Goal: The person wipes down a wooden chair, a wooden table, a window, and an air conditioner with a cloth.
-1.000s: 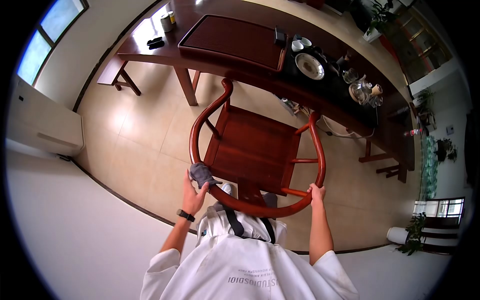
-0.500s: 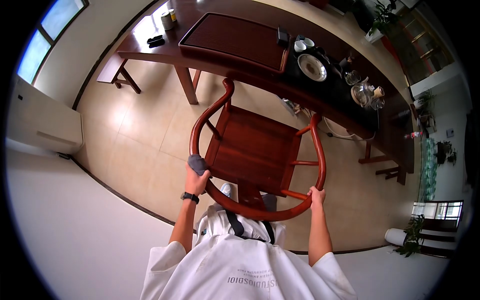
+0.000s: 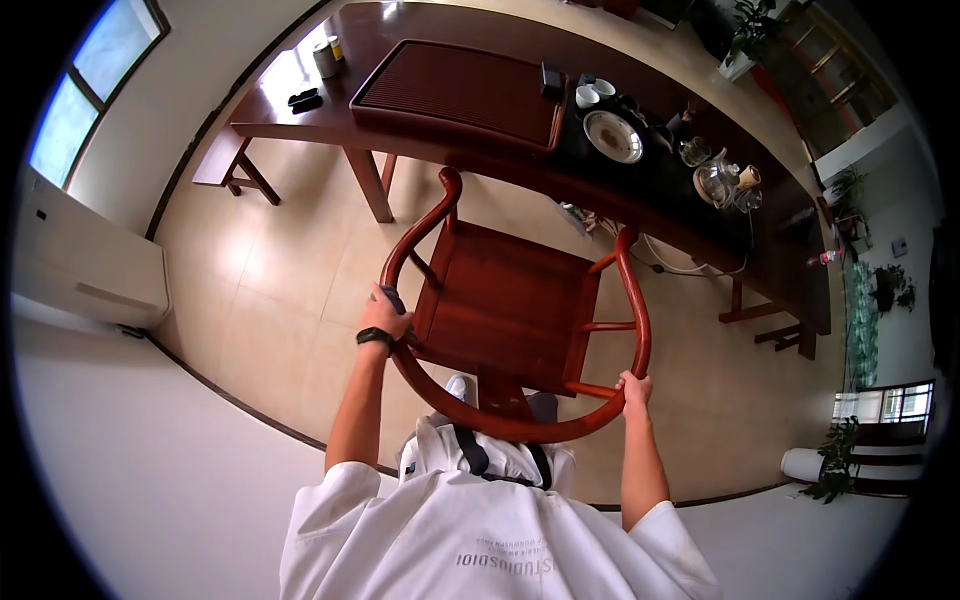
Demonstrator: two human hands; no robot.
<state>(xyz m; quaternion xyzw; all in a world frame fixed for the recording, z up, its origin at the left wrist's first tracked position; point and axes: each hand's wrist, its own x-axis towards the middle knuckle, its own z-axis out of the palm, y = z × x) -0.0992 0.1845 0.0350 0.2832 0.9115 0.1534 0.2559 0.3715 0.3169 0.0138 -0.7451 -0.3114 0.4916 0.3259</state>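
The work on the red-brown chair [image 3: 510, 300], in the middle of the frame, looks under way, with a dark cloth [image 3: 391, 297] against the left side of its curved rail [image 3: 642, 320]; which parts are done or left cannot be told. The left hand [image 3: 384, 316] curls over cloth and rail, forearm reaching up, while the right hand [image 3: 635, 391] closes round the rail at lower right.
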